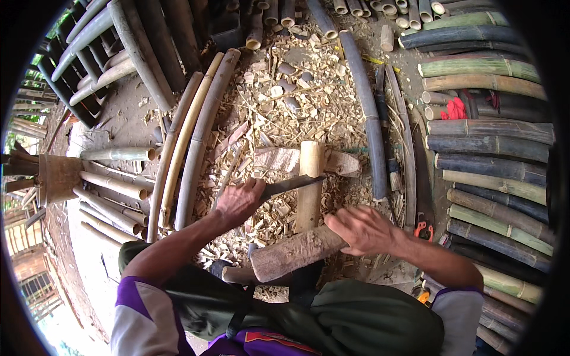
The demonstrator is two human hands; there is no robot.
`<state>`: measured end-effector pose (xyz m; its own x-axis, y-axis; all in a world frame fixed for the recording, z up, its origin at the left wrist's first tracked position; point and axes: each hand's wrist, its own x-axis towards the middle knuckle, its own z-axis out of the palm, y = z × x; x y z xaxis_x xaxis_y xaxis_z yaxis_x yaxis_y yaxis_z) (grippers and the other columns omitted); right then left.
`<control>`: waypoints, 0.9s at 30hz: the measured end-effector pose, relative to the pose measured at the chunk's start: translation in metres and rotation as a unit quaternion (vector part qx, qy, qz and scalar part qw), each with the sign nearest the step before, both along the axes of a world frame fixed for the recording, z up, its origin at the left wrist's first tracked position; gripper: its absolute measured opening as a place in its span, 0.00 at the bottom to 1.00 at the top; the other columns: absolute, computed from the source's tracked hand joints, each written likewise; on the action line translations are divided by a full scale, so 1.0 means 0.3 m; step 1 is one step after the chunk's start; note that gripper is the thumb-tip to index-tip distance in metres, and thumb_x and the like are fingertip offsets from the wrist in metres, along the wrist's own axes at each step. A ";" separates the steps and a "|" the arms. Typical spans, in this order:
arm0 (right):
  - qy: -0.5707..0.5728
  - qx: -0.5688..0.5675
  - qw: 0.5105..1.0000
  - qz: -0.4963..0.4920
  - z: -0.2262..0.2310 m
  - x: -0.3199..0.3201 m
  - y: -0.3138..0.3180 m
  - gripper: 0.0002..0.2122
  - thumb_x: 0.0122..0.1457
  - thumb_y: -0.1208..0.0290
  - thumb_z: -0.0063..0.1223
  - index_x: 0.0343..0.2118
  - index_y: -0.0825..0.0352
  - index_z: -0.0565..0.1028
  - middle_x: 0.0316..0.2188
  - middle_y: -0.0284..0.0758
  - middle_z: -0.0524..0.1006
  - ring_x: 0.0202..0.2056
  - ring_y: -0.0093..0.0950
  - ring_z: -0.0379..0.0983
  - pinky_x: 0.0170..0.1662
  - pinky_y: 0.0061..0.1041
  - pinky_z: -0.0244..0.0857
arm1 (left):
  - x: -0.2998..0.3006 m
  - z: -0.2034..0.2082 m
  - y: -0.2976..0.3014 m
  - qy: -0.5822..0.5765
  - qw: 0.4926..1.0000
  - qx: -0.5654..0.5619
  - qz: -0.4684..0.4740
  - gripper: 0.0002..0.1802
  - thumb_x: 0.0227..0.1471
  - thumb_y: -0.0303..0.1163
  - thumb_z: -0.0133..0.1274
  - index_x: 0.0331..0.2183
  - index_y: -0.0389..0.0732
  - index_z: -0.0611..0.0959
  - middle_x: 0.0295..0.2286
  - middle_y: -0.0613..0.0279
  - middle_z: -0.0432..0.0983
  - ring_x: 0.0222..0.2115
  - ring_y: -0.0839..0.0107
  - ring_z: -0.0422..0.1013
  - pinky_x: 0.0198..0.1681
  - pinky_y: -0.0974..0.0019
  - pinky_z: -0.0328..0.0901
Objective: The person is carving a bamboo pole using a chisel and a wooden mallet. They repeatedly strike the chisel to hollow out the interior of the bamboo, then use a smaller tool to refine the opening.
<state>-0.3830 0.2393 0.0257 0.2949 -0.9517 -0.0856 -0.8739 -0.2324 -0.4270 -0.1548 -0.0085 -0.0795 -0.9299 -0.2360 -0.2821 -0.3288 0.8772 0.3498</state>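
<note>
Bamboo piece [310,184] is standing upright among the shavings [279,118], just in front of the person's knees, with a dark blade [291,186] lying across its upper part. Left hand [237,202] is closing tightly round the blade's handle, left of the piece, so the edge is reaching over to touch the pale stalk. Right hand [362,230] is gripping the end of a thick wooden club [297,252], fingers wrapped round it, low and to the right of the piece; the club is lying slanted below the blade, apart from it.

Nothing appears to be steadying the piece but the blade, so I judge it could be tipping or twisting under a blow, sending the edge sideways toward the left hand or the knees. A glancing strike from the club could be skidding off the blade's back. Loose chips underfoot are likely making the base unsteady. Long poles [190,142] are lying left, stacked culms [493,154] right.
</note>
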 end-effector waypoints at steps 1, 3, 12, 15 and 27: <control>-0.033 0.018 0.999 -0.023 0.032 0.013 0.019 0.27 0.40 0.70 0.72 0.43 0.68 0.68 0.29 0.43 0.75 0.26 0.37 0.76 0.27 0.35 0.75 | -0.021 0.077 0.019 -0.039 0.999 0.033 -0.007 0.15 0.62 0.45 0.50 0.36 0.43 0.73 0.28 0.55 0.75 0.25 0.57 0.75 0.27 0.50 0.70; -0.104 -0.011 0.987 -0.119 0.043 0.015 0.067 0.29 0.40 0.71 0.72 0.45 0.69 0.68 0.31 0.43 0.76 0.27 0.39 0.76 0.29 0.34 0.76 | -0.020 0.151 -0.018 -0.014 0.987 0.112 -0.118 0.15 0.62 0.44 0.50 0.34 0.42 0.76 0.23 0.57 0.76 0.23 0.61 0.76 0.25 0.55 0.72; -0.541 0.065 0.630 -0.553 0.081 -0.076 0.077 0.36 0.50 0.65 0.65 0.57 0.75 0.58 0.38 0.43 0.73 0.29 0.28 0.75 0.32 0.29 0.73 | -0.298 -0.005 -0.309 0.016 0.991 0.112 -0.070 0.37 0.61 0.65 0.42 0.25 0.42 0.87 0.09 0.68 0.65 0.10 0.75 0.59 0.13 0.64 0.57; -0.547 0.051 0.624 -0.555 0.073 -0.105 0.089 0.33 0.52 0.66 0.65 0.55 0.73 0.59 0.33 0.40 0.74 0.25 0.28 0.75 0.26 0.29 0.73 | -0.348 -0.027 -0.329 0.024 0.991 0.106 -0.074 0.36 0.61 0.64 0.44 0.23 0.42 0.86 0.07 0.69 0.62 0.09 0.77 0.57 0.14 0.61 0.58; -0.482 0.078 0.700 -0.521 0.159 -0.140 0.013 0.31 0.52 0.72 0.63 0.58 0.71 0.60 0.37 0.39 0.74 0.31 0.28 0.76 0.34 0.29 0.75 | -0.318 -0.024 -0.300 0.021 0.996 0.059 -0.057 0.28 0.60 0.61 0.49 0.32 0.47 0.89 0.10 0.66 0.69 0.10 0.75 0.62 0.15 0.62 0.61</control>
<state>-0.4251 0.2432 0.0735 -0.5604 -0.6940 -0.4520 0.1780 0.4321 -0.8841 -0.2502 -0.0985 -0.0867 -0.9606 -0.0952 -0.2610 -0.2113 0.8604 0.4638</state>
